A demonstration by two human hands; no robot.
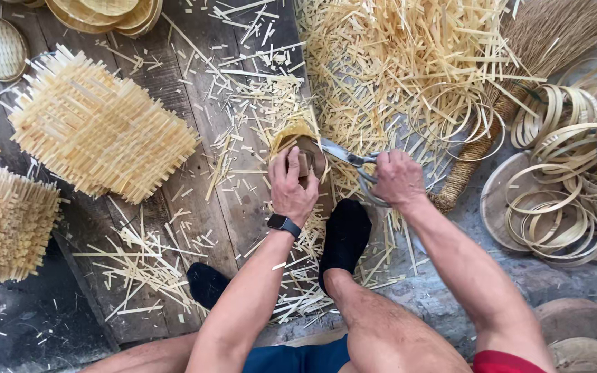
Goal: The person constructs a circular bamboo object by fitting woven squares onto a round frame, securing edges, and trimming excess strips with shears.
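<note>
My left hand point(291, 185), with a dark watch on its wrist, presses a round brown disc point(310, 153) onto a small woven bamboo mat point(297, 131) standing on edge. My right hand point(396, 178) grips the handles of metal shears point(349, 159). The blades point left and meet the mat's edge by the disc. My black-socked foot point(343, 235) rests just below both hands.
A stack of square woven bamboo mats point(98, 124) lies at left, another point(5, 221) at the far left edge. Round woven trays point(105, 12) sit at top left. Cut bamboo strips point(395, 55) litter the boards. Coiled bamboo hoops point(575, 173) and a broom point(519, 76) lie at right.
</note>
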